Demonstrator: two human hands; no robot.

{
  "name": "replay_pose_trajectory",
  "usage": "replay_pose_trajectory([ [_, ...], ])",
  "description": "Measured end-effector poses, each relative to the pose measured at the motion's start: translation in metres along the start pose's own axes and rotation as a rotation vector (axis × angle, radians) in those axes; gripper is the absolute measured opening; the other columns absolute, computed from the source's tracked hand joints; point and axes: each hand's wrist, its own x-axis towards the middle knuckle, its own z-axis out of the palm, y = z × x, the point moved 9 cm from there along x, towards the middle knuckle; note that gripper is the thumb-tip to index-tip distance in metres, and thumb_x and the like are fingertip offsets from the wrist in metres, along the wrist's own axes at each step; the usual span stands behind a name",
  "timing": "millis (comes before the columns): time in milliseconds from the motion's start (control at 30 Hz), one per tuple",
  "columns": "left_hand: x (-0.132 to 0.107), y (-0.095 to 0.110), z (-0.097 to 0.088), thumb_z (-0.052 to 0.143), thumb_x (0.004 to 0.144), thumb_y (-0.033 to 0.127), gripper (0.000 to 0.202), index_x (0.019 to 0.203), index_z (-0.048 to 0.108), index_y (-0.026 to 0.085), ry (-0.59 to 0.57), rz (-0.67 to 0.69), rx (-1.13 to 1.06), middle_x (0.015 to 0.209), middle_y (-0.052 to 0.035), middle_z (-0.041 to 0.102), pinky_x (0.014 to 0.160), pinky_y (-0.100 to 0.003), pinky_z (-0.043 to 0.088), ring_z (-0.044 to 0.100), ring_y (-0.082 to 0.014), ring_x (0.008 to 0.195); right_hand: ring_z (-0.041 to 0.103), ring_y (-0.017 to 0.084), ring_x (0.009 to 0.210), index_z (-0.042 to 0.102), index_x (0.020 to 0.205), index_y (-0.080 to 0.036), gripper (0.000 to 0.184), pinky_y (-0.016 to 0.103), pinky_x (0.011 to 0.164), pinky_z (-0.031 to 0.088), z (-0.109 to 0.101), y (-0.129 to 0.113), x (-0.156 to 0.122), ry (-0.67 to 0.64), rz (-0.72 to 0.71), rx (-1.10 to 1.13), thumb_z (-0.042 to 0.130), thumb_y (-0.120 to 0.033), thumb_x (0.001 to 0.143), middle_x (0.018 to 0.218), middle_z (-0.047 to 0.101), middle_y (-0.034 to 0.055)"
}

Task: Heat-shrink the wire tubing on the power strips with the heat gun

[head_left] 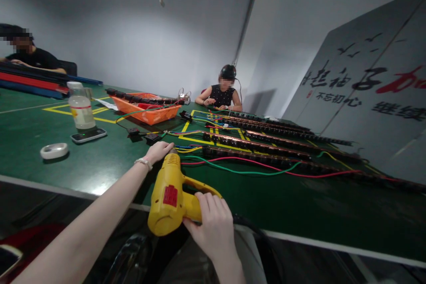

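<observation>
Our yellow heat gun (179, 206), nozzle near the coloured wires (246, 172)
We hold it by the handle over the near edge of the green table (282, 204), nozzle pointing away from us, rounded back nearest, a red label on the casing. Green, red, yellow and blue, the wires lie just beyond.

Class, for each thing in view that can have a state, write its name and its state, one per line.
Yellow heat gun: held; on or off unclear
Right hand: closed around the heat gun
Left hand: fingers curled; grip unclear
Bottle: upright, capped
Phone-like device: lying flat, green light showing
Orange basket: upright, loaded
Green wire: slack, curved
</observation>
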Motion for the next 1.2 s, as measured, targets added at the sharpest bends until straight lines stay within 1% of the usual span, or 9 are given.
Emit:
replay_pose_trajectory([
  [67, 0.002, -0.002, 0.001, 0.024, 0.084, 0.059, 0.062, 0.072, 0.066, 0.016, 0.000, 0.010, -0.006, 0.079, -0.0093, 0.068, 0.058, -0.026, 0.033, 0.060, -0.0219, 0.074, 0.050, 0.022, 0.078, 0.053, 0.106, -0.016, 0.048, 0.035, 0.072, 0.036, 0.001, -0.001, 0.001, -0.004, -0.005, 0.003, 0.049, -0.058, 0.082, 0.086, 0.057, 0.0050],
  [200, 0.005, -0.006, 0.003, 0.024, 0.083, 0.062, 0.064, 0.073, 0.067, 0.016, 0.000, 0.025, -0.024, 0.077, -0.0087, 0.068, 0.058, -0.026, 0.033, 0.059, -0.0217, 0.072, 0.050, 0.022, 0.077, 0.053, 0.105, -0.016, 0.050, 0.035, 0.070, 0.036, -0.003, -0.001, -0.001, 0.050, -0.013, -0.002, 0.045, -0.060, 0.083, 0.085, 0.057, 0.0055],
  [300, 0.007, -0.008, 0.005, 0.024, 0.082, 0.062, 0.065, 0.075, 0.068, 0.015, -0.004, 0.029, -0.039, 0.076, -0.0083, 0.067, 0.058, -0.026, 0.034, 0.059, -0.0215, 0.071, 0.050, 0.022, 0.077, 0.054, 0.105, -0.015, 0.051, 0.035, 0.071, 0.036, -0.004, -0.003, -0.001, 0.061, -0.027, -0.008, 0.044, -0.061, 0.084, 0.085, 0.057, 0.0055],
  [500, 0.005, -0.005, 0.004, 0.025, 0.083, 0.060, 0.062, 0.071, 0.067, 0.016, 0.008, 0.046, -0.042, 0.072, -0.0079, 0.066, 0.057, -0.026, 0.033, 0.058, -0.0207, 0.069, 0.051, 0.021, 0.076, 0.055, 0.103, -0.015, 0.050, 0.034, 0.069, 0.036, -0.008, 0.000, -0.001, 0.086, -0.039, -0.001, 0.044, -0.060, 0.084, 0.084, 0.058, 0.0055],
  [600, 0.001, 0.000, 0.002, 0.025, 0.083, 0.059, 0.060, 0.064, 0.063, 0.017, 0.012, 0.044, -0.032, 0.068, -0.0067, 0.064, 0.055, -0.026, 0.030, 0.056, -0.0192, 0.065, 0.052, 0.021, 0.077, 0.056, 0.103, -0.015, 0.048, 0.033, 0.071, 0.036, -0.015, 0.007, -0.002, 0.105, -0.056, -0.003, 0.044, -0.058, 0.085, 0.084, 0.059, 0.0054],
  [733, -0.001, 0.001, -0.001, 0.026, 0.083, 0.059, 0.058, 0.059, 0.058, 0.017, 0.012, 0.006, -0.022, 0.063, -0.0051, 0.060, 0.053, -0.026, 0.027, 0.053, -0.0179, 0.061, 0.052, 0.020, 0.078, 0.056, 0.103, -0.013, 0.046, 0.032, 0.074, 0.035, -0.024, 0.023, -0.007, 0.131, -0.065, -0.037, 0.047, -0.055, 0.086, 0.085, 0.060, 0.0054],
  [867, -0.002, 0.001, 0.001, 0.027, 0.082, 0.059, 0.055, 0.056, 0.054, 0.018, -0.016, -0.011, -0.042, 0.060, -0.0037, 0.057, 0.053, -0.026, 0.027, 0.051, -0.0170, 0.058, 0.053, 0.019, 0.079, 0.057, 0.103, -0.012, 0.045, 0.031, 0.075, 0.035, -0.031, 0.037, -0.012, 0.167, -0.054, -0.089, 0.046, -0.053, 0.087, 0.086, 0.061, 0.0056],
  [1067, -0.003, 0.002, 0.001, 0.027, 0.081, 0.058, 0.052, 0.053, 0.049, 0.019, -0.031, -0.007, -0.052, 0.057, -0.0023, 0.053, 0.054, -0.026, 0.028, 0.049, -0.0161, 0.056, 0.053, 0.019, 0.077, 0.057, 0.103, -0.013, 0.047, 0.032, 0.072, 0.035, -0.032, 0.054, -0.015, 0.179, 0.024, -0.198, 0.042, -0.054, 0.088, 0.082, 0.060, 0.0057],
  [1200, -0.004, 0.002, 0.001, 0.029, 0.081, 0.057, 0.051, 0.052, 0.046, 0.019, -0.030, -0.015, -0.065, 0.054, -0.0008, 0.048, 0.054, -0.026, 0.027, 0.046, -0.0149, 0.053, 0.053, 0.020, 0.078, 0.057, 0.104, -0.013, 0.047, 0.032, 0.073, 0.035, -0.032, 0.058, -0.017, 0.200, 0.046, -0.233, 0.042, -0.055, 0.088, 0.082, 0.060, 0.0063],
])
